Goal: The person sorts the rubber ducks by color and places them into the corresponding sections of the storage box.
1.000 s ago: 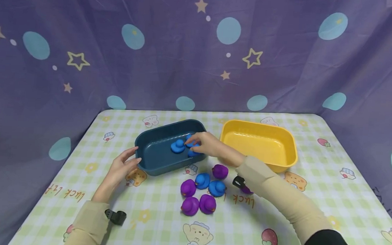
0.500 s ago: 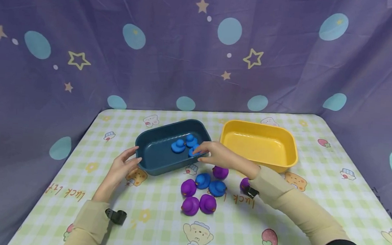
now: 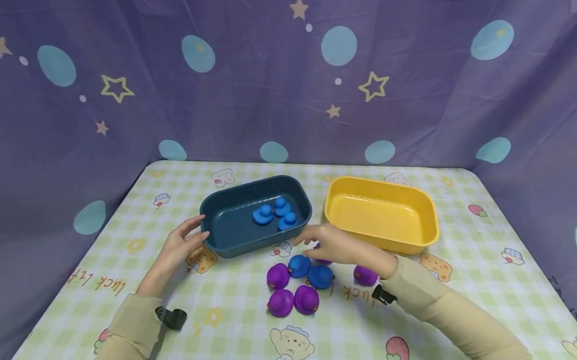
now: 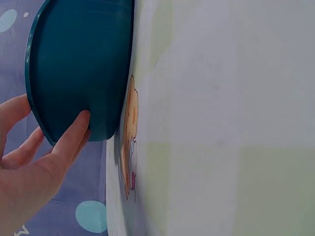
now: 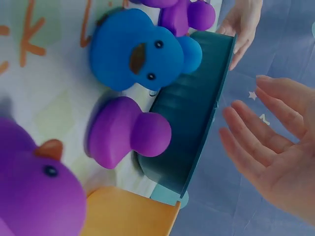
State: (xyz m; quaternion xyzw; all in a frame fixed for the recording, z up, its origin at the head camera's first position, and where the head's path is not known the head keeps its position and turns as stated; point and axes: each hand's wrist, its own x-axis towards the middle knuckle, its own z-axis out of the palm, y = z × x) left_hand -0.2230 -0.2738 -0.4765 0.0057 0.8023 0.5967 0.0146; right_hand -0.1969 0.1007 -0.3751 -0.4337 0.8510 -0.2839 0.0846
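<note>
My left hand (image 3: pixel 179 250) rests its spread, mostly straight fingers against the near-left end of a dark teal plastic bin (image 3: pixel 237 245); the left wrist view shows fingertips on its wall and rim. Inside that bin sit 3 blue rubber ducks (image 3: pixel 263 216). My right hand (image 3: pixel 336 244) hovers just outside the bin's right end, above a small group of ducks, fingers loosely bent and holding nothing. Below it are a blue duck (image 3: pixel 299 266), another blue duck (image 3: pixel 321 278) and a purple duck (image 5: pixel 123 132), which the hand partly covers in the head view.
A yellow bin (image 3: pixel 381 239) stands right of the teal one, with bare floor. Nearer me are several purple ducks (image 3: pixel 280 303), and one purple duck (image 3: pixel 365 276) lies apart by the right wrist. A patterned cloth (image 3: pixel 229 341) covers the table; a purple curtain (image 3: pixel 254 90) hangs behind.
My right hand has drawn back out of the teal bin, moving right and toward me over the loose ducks. The blue ducks inside are now uncovered. My left hand has stayed put.
</note>
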